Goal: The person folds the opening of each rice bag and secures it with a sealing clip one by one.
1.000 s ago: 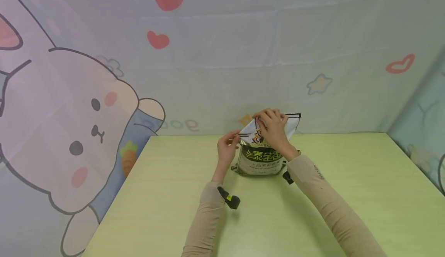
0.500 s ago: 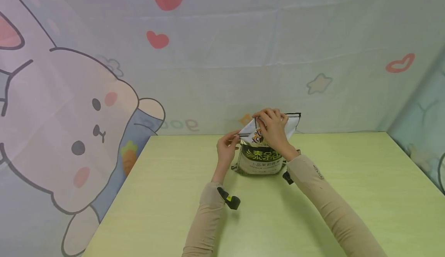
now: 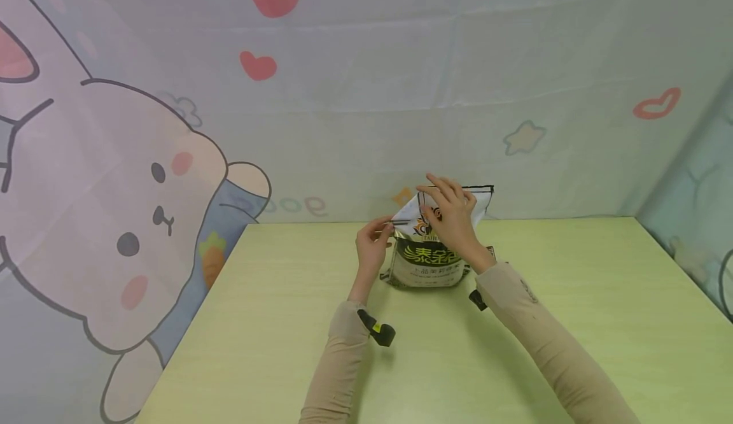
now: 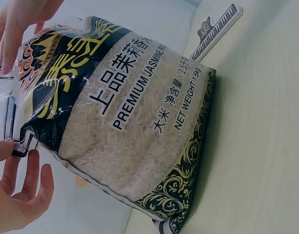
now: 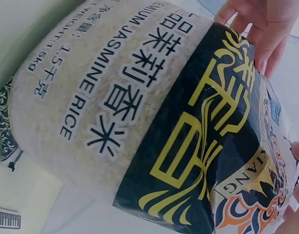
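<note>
Now right grip (image 3: pixel 451 217) splayed wider at rice bag (image 3: pixel 429 271); left grip (image 3: pixel 372 246) pinches its edge.

The place looks like a staged tabletop booth: rabbit-printed cloth backdrop (image 3: pixel 366 131) behind a pale yellow-green table (image 3: pixel 252 341).

The rice bag (image 4: pixel 120 122) carries a yellow-lettered black band (image 5: pixel 181 109); the table (image 3: pixel 275 322) is yellow-green, the sleeves (image 3: pixel 338 363) beige.

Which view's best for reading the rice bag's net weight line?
Left wrist: the net weight line on the rice bag shows whole and legible. Right wrist cuts off its start at the top edge. Head shows the rice bag too small to read it.
</note>
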Demonstrator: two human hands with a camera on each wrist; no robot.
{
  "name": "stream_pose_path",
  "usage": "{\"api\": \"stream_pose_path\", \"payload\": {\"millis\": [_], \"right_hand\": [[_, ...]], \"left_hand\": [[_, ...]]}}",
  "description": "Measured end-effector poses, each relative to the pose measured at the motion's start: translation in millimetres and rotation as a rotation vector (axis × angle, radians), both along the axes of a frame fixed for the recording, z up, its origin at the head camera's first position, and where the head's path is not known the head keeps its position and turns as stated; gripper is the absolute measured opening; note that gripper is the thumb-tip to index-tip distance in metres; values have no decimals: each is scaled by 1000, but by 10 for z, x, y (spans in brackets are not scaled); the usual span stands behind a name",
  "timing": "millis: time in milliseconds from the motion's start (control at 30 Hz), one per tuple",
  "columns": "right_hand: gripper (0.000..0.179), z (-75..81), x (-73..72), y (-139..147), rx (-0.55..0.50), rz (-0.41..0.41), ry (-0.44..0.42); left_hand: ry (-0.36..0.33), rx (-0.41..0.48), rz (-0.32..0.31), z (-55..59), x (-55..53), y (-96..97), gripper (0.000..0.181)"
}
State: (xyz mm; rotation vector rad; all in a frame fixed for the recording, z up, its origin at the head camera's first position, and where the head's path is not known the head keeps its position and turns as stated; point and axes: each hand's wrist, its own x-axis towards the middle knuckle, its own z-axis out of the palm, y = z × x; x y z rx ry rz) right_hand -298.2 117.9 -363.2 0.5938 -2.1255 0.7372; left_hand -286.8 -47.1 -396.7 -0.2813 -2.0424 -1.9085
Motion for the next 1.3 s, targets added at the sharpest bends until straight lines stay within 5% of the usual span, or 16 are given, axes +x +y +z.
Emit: {"api": "stream_pose_path", "payload": {"millis": [433,733,1300], "right_hand": [[32,-145,146,97,-57,47,58],[34,-199,252,176,-65,29,36],[33,-306,500,322,-100,63,-31]], "left_hand": [[-26,-48,14,50,38,-14,19],[-14,-26,8,-194,-182,-28,19],[-23,-47,9,-218,-166,-21,20]]}}
